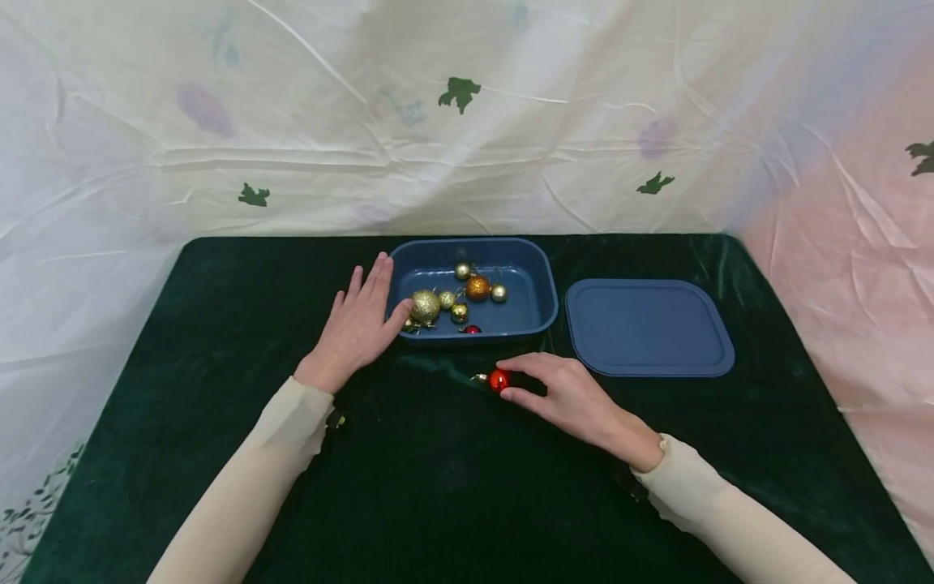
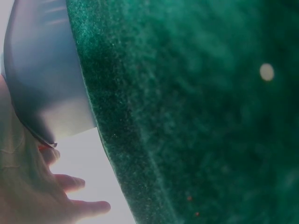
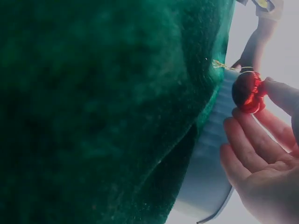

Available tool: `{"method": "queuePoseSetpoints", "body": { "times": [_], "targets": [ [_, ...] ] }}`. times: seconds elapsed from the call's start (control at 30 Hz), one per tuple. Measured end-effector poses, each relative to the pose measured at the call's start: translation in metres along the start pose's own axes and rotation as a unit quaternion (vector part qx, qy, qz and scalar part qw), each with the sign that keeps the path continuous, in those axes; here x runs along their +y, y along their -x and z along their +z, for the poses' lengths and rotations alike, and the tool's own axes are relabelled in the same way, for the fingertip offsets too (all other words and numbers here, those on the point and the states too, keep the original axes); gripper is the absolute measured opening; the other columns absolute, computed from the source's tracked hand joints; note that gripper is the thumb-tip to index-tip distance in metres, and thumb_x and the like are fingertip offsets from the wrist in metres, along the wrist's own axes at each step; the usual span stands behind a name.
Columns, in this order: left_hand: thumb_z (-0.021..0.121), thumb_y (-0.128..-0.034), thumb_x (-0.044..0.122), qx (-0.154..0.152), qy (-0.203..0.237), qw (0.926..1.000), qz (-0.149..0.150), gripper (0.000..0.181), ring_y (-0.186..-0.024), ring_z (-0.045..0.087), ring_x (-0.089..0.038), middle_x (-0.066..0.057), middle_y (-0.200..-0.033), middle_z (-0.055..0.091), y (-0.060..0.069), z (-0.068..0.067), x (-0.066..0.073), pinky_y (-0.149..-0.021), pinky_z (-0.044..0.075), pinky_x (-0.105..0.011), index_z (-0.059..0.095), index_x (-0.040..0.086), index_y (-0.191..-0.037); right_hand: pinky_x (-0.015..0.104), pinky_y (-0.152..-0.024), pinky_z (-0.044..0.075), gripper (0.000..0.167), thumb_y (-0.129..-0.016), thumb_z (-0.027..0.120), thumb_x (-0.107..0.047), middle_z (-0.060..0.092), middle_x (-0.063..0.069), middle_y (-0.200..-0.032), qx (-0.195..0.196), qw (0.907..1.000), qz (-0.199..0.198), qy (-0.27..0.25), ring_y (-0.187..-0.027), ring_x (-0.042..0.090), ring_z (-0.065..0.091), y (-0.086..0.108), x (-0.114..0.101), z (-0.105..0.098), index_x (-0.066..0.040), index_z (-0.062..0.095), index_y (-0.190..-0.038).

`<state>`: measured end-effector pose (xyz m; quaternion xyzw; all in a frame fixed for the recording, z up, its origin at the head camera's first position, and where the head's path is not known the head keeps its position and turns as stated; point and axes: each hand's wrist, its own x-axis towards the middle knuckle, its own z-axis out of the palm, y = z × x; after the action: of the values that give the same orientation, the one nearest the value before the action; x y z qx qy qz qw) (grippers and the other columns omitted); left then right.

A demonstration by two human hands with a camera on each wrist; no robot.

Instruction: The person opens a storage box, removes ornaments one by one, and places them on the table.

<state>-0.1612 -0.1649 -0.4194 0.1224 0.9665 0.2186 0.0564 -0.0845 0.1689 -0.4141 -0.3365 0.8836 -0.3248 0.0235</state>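
My right hand [image 1: 572,399] pinches a shiny red bauble [image 1: 499,380] between thumb and fingertips, just in front of the blue container [image 1: 543,280]. A gold loop hangs from the bauble [image 3: 250,92], as the right wrist view shows. My left hand [image 1: 359,320] rests with straight fingers on the container's left side, the thumb over its rim. Inside the container lie a large glittery gold bauble [image 1: 426,306], an orange bauble [image 1: 477,287], several small gold baubles [image 1: 460,312] and a dark red bauble [image 1: 471,329] partly hidden by the front wall.
A flat blue lid [image 1: 649,328] lies on the right of the container. Dark green velvet cloth [image 1: 452,487] covers the table. Behind it hangs a pale curtain [image 1: 554,122] with green bird-like shapes.
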Motion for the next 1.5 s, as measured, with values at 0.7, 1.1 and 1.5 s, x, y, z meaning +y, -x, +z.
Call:
{"method": "queuePoseSetpoints", "body": {
  "times": [0.7, 1.1, 1.5],
  "targets": [
    [0.03, -0.1064, 0.063, -0.004, -0.008, 1.0, 0.003, 0.084, -0.156, 0.001, -0.046, -0.008, -0.174, -0.004, 0.0, -0.002, 0.001, -0.118, 0.013, -0.073, 0.0, 0.013, -0.168, 0.042, -0.098, 0.055, 0.044, -0.096, 0.074, -0.029, 0.067, 0.004, -0.133, -0.082, 0.9956, 0.023, 0.038, -0.12, 0.017, 0.065, -0.006, 0.0, 0.005, -0.015, 0.065, -0.137],
    [0.031, -0.1066, 0.063, 0.001, -0.006, 1.0, 0.003, 0.084, -0.157, 0.002, -0.046, -0.008, -0.174, -0.003, 0.001, -0.002, 0.003, -0.118, 0.013, -0.073, 0.001, 0.013, -0.168, 0.042, -0.095, 0.056, 0.034, -0.1, 0.07, -0.03, 0.069, 0.0, -0.129, 0.027, 0.9991, -0.016, 0.027, -0.118, 0.015, 0.064, 0.0, -0.006, -0.01, -0.015, 0.07, -0.13],
    [0.032, -0.108, 0.06, 0.005, -0.007, 1.0, 0.003, 0.081, -0.157, 0.003, -0.046, -0.004, -0.174, -0.005, 0.002, -0.001, 0.003, -0.118, 0.014, -0.073, 0.003, 0.012, -0.168, 0.045, -0.09, 0.057, 0.021, -0.098, 0.072, -0.015, 0.073, 0.002, -0.116, 0.156, 0.9863, -0.054, 0.001, -0.108, 0.018, 0.068, -0.026, 0.001, -0.02, -0.013, 0.076, -0.119]
  ]
}}
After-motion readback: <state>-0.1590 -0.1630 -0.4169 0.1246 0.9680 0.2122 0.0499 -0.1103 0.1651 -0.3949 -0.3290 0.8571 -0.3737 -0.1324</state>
